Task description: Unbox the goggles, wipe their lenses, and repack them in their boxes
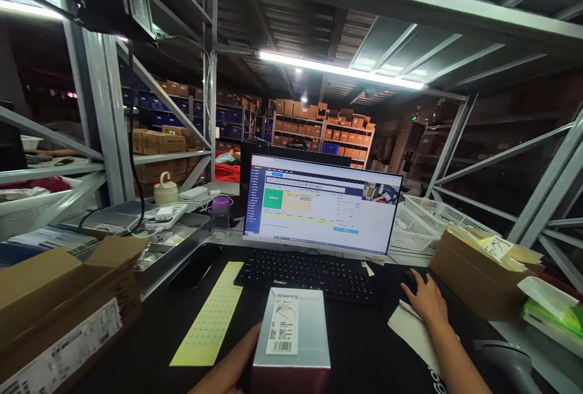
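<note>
A small pale blue-grey box (314, 327) marked "Wakening" stands out in front of me, with a white barcode label on its top face. My left hand (241, 351) grips it from the left side; most of the fingers are hidden behind the box. At the right of the keyboard (300, 272), my right hand (426, 297) lies over a dark computer mouse, which it mostly covers. Beneath my right wrist is a cream-coloured paper or pouch (412, 333). A lit monitor (319, 212) shows a page with a green square and a small camera picture.
On the left are an open cardboard box (59, 315), a yellow sticker sheet (207, 315), a black phone (195, 269) and a purple-lidded cup (221, 215). The right side holds a carton (478, 278), white baskets (412, 227) and a grey scanner (505, 360). Metal rack posts surround the desk.
</note>
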Demonstrator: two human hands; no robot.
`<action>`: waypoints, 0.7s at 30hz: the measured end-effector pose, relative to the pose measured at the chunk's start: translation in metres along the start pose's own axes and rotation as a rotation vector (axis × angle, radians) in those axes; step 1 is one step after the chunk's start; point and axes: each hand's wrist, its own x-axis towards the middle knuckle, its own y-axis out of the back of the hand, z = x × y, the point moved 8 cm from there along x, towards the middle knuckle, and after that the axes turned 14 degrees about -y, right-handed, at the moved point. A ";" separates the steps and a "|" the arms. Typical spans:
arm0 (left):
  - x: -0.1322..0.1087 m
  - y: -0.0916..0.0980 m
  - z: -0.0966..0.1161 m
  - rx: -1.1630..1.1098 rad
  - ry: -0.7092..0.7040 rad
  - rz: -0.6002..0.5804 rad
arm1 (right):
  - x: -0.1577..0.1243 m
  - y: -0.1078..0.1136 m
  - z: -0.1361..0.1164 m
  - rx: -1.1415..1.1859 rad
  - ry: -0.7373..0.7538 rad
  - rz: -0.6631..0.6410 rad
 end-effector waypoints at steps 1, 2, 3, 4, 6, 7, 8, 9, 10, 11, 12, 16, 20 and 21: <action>0.004 0.008 -0.002 0.000 -0.038 0.017 | 0.000 -0.002 0.002 -0.009 -0.004 0.003; 0.007 0.017 -0.004 0.024 -0.072 0.046 | 0.000 -0.003 0.004 -0.017 -0.004 0.004; 0.011 0.027 -0.006 0.075 -0.102 0.080 | -0.001 -0.004 0.005 -0.026 0.000 0.003; 0.014 0.038 -0.007 0.150 -0.124 0.112 | -0.002 -0.004 0.006 -0.034 0.005 0.001; 0.020 0.057 -0.010 0.331 -0.134 0.165 | -0.004 -0.003 0.008 -0.047 0.020 -0.001; 0.023 0.066 -0.010 0.413 -0.129 0.188 | -0.006 -0.003 0.008 -0.053 0.027 -0.001; 0.025 0.074 -0.010 0.480 -0.122 0.209 | -0.007 -0.002 0.008 -0.056 0.032 0.000; 0.027 0.084 -0.009 0.533 -0.109 0.236 | -0.007 -0.001 0.009 -0.058 0.034 0.001; 0.028 0.094 -0.007 0.578 -0.089 0.266 | -0.008 -0.001 0.009 -0.058 0.036 0.001; 0.030 0.105 -0.006 0.616 -0.063 0.295 | -0.008 0.000 0.009 -0.056 0.036 0.001; 0.031 0.115 -0.005 0.649 -0.031 0.314 | -0.008 0.000 0.009 -0.052 0.037 0.001; 0.034 0.144 -0.020 0.758 0.217 0.236 | -0.011 0.003 0.010 -0.017 0.062 -0.003; 0.025 0.146 -0.045 0.794 0.403 0.164 | -0.010 0.023 0.008 0.048 0.090 0.050; 0.022 0.144 -0.049 0.801 0.441 0.163 | -0.008 0.032 0.006 0.066 0.097 0.079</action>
